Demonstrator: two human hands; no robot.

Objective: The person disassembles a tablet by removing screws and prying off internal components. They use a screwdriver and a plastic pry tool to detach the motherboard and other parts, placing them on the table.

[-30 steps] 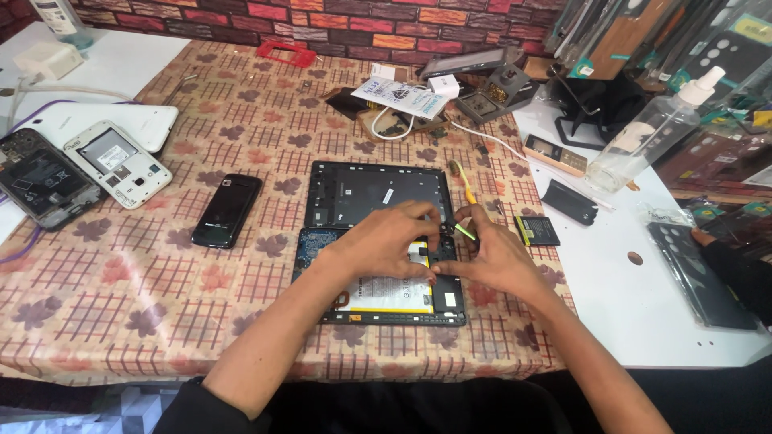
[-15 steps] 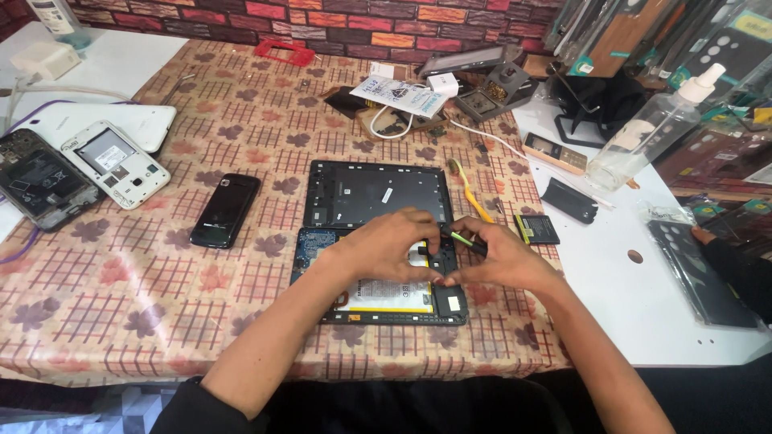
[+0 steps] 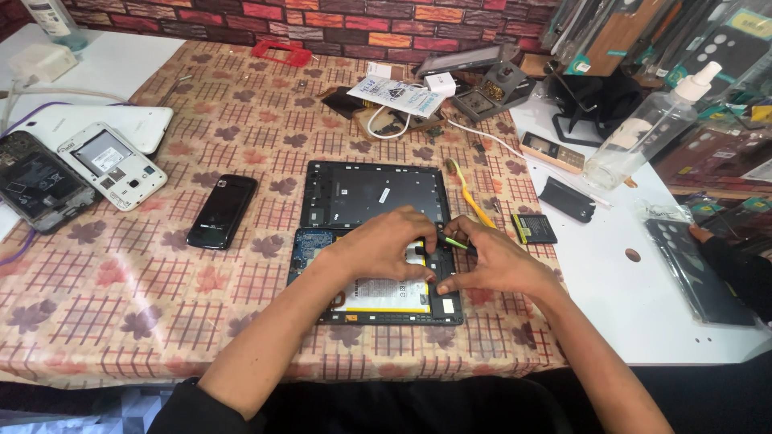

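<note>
Over the opened tablet [image 3: 378, 297] at six o'clock, both hands are drawing closer together, the right hand [image 3: 490, 265] pinching a green-tipped tool [image 3: 452, 241], the left hand [image 3: 386, 245] pressing fingertips down, holding nothing.

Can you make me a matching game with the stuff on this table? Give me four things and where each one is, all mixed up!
Things:
1. black phone
2. clear spray bottle
3. red frame
4. opened tablet

Places:
A. under both hands
B. far edge of the table, by the brick wall
C. on the patterned cloth, left of the tablet's back cover
D. on the white surface at the right

Pairs: 1-C, 2-D, 3-B, 4-A
</note>
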